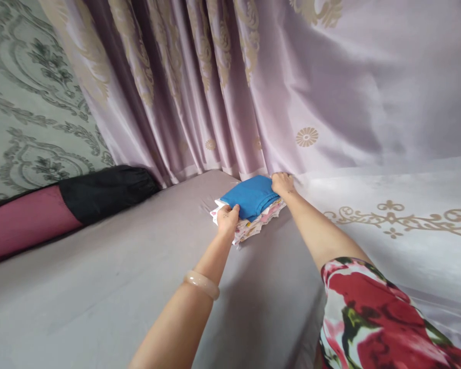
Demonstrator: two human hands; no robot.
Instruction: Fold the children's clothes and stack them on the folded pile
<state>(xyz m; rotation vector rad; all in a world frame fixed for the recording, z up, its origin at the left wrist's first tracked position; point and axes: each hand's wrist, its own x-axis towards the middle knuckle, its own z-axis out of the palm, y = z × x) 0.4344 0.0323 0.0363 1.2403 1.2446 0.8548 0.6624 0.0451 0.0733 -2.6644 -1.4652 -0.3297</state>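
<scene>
A folded blue cloth [249,195] lies on top of a stack of folded, light patterned cloths [259,224] near the far corner of the grey-covered surface. My left hand [228,218] is closed at the near left corner of the blue cloth, thumb on top and the other fingers hidden. At its far right corner, close to the curtain, my right hand [283,183] is closed on the cloth's edge, with its fingertips partly out of sight. How many of the lower layers either hand grips, I cannot tell.
Purple curtains [192,92] with gold patterns hang behind and along the right of the grey sheet [119,287]. A long pink and black bolster-like bundle [103,195] lies at the left against the patterned wall [34,102].
</scene>
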